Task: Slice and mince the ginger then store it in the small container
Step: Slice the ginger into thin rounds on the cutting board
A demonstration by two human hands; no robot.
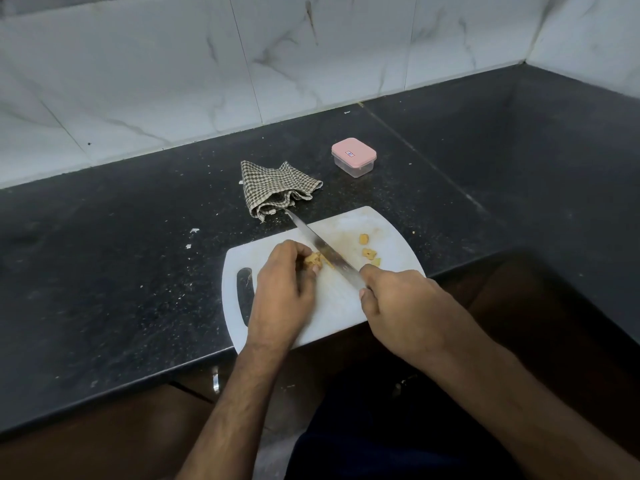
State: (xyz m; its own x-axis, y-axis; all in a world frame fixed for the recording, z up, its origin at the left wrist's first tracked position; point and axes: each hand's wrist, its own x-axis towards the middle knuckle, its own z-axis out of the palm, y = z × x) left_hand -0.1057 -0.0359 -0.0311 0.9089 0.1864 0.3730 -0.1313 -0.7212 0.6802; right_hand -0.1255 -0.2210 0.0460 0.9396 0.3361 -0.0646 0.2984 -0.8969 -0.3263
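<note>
The right hand (401,299), nearest the camera at five o'clock, is gripping the knife (322,247) by its hidden handle, fingers curled round it, blade angling toward eleven o'clock. The left hand (284,289) is pinching the ginger (313,259) against the board (339,306), at the blade's left side. Slicing is only starting: three cut pieces (369,252) are lying at two o'clock on the board. Mincing and storing are remaining; the container (353,157) is sitting lidded at twelve o'clock, beside the cloth (273,188).

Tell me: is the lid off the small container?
No, the pink lid sits closed on the small container, which stands on the counter beyond the cutting board.
</note>
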